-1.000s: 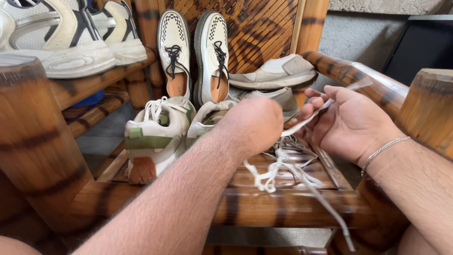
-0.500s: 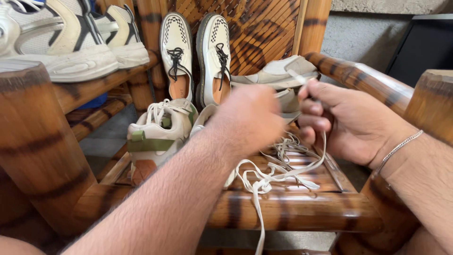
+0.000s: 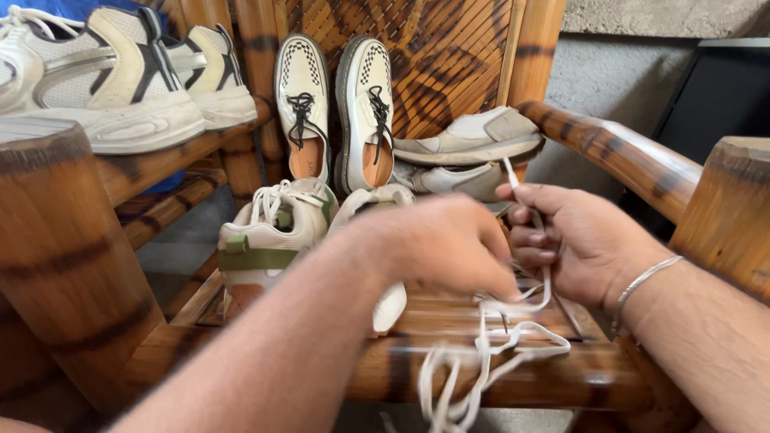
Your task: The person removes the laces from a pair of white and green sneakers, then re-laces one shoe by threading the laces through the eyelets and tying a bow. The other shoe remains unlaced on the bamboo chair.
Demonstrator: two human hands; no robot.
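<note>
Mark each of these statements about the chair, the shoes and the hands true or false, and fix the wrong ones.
1. Both hands are on a white shoelace. True: the left hand and the right hand both handle it.
2. The right wrist wears a black watch. False: it wears a thin silver bracelet.
3. The two cream shoes with black laces lean against the chair back. True.
4. The sneaker with green trim lies on the floor. False: it sits on the chair seat.

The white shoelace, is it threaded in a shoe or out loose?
Mostly loose: the white shoelace hangs in tangled loops over the bamboo seat edge, one end pinched in the right hand. Whether part remains threaded: cannot tell.
</note>
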